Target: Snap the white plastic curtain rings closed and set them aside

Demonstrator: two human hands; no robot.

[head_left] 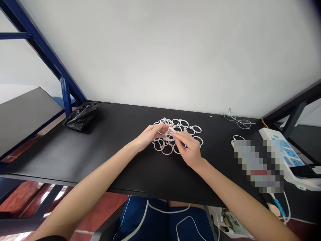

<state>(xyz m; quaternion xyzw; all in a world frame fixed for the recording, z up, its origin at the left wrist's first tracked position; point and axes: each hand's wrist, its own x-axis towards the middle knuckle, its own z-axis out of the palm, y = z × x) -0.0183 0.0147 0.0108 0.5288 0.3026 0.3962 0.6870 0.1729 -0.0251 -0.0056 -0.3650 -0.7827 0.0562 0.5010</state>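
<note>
Several white plastic rings with small knobs lie in a loose, overlapping cluster on the black table. Over the middle of them, my left hand comes in from the left with its fingers closed round a white ring. From the right, my right hand pinches the same white piece with thumb and fingertips. Both sets of fingertips meet there and hide part of the ring. Other rings show behind, below and to the right of the hands, some partly covered by my right hand.
A crumpled black plastic bag lies at the back left. Eyeglasses rest at the back right. Nearer on the right are a pixelated phone-like object, a white power strip and cables. A white wall borders the black table.
</note>
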